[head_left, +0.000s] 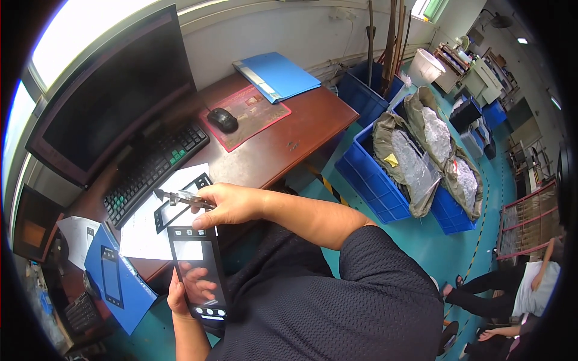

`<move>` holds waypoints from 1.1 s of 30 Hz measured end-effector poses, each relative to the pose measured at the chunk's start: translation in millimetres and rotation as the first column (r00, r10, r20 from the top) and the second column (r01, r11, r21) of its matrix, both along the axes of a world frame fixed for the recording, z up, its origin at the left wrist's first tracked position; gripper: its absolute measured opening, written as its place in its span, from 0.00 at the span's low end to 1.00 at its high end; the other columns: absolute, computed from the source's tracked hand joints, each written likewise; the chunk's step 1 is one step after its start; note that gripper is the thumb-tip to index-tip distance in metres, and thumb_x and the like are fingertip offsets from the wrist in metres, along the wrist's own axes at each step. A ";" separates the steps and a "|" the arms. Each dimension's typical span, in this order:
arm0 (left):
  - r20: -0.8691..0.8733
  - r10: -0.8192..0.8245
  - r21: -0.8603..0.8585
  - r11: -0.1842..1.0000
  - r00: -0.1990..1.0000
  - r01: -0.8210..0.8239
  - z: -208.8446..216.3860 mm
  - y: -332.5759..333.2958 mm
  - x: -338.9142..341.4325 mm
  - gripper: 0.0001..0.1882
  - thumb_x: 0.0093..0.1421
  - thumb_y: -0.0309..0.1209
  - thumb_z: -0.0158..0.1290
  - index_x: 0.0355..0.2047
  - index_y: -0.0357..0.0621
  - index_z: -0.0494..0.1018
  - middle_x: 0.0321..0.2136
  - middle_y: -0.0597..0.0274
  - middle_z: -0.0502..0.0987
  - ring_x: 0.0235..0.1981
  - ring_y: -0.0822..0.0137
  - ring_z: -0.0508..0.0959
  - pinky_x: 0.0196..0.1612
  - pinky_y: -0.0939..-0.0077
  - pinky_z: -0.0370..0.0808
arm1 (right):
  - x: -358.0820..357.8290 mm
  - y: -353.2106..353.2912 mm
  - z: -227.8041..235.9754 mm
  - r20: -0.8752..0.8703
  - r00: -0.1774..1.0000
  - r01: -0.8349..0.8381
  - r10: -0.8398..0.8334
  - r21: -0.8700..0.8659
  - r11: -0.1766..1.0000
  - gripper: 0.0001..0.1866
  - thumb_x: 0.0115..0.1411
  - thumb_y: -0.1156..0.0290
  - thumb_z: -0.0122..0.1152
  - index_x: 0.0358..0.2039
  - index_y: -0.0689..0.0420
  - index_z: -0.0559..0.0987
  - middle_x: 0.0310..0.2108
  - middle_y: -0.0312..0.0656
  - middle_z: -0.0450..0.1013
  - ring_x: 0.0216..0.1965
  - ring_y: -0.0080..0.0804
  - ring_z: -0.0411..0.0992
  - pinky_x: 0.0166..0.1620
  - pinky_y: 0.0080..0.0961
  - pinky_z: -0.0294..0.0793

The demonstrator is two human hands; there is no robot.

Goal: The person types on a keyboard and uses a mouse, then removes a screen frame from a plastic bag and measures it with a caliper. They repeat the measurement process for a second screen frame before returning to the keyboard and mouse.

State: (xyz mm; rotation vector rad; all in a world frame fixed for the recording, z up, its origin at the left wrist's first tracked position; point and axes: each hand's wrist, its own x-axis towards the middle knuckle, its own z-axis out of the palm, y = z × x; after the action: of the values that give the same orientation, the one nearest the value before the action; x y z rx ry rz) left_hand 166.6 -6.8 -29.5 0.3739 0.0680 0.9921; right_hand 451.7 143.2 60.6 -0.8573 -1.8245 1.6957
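My left hand (176,295) holds a long black-bordered glass panel (203,259) with a see-through middle and icon cut-outs at both ends. Its thumb is at the panel's left edge, and the fingers show through the glass from behind. In my right hand (226,203) is a metal caliper (176,197), gripped between thumb and fingers, its jaws pointing left above the panel's top end. Just beyond, a second black-framed panel (161,221) lies on white paper (141,240) on the desk, partly covered by the caliper and my right hand.
The brown desk (301,135) carries a monitor (114,90), keyboard (158,159), mouse (223,120) and blue folder (280,75). Another panel (111,277) rests on a blue folder (132,301) at lower left. Blue crates (376,189) with filled sacks stand right; people (533,289) are at far right.
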 end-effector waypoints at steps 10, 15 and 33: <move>-0.046 0.233 -0.125 0.964 0.971 -0.237 -3.1 2.2 -3.1 0.26 0.71 0.22 0.46 0.68 0.48 0.56 0.62 0.38 0.71 0.58 0.37 0.77 0.51 0.47 0.84 | 4.2 -11.6 4.2 0.101 0.992 0.067 -0.074 0.077 0.995 0.33 0.52 0.54 0.81 0.49 0.63 0.77 0.38 0.40 0.76 0.40 0.23 0.73 0.43 0.23 0.75; 0.057 0.339 -0.140 0.934 0.939 -0.329 -3.9 16.9 8.1 0.30 0.73 0.21 0.39 0.73 0.55 0.53 0.68 0.50 0.67 0.62 0.43 0.75 0.58 0.50 0.81 | -11.0 -40.8 -2.2 -0.017 1.000 0.028 -0.026 0.108 0.994 0.31 0.51 0.56 0.82 0.45 0.63 0.76 0.33 0.36 0.73 0.35 0.23 0.70 0.40 0.26 0.74; 0.155 0.270 -0.191 0.952 0.950 -0.239 -26.8 24.9 10.0 0.29 0.73 0.23 0.38 0.72 0.59 0.57 0.68 0.55 0.68 0.61 0.52 0.76 0.58 0.53 0.79 | -9.6 -64.8 11.0 -0.094 0.991 0.104 -0.099 0.048 0.993 0.25 0.53 0.62 0.80 0.41 0.62 0.76 0.31 0.36 0.74 0.34 0.21 0.71 0.38 0.25 0.73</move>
State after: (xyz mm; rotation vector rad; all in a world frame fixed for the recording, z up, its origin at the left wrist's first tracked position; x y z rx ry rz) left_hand 176.6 18.1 -56.3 0.1183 0.0376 1.2639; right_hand 442.1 78.4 71.6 -0.8223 -1.7275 1.5907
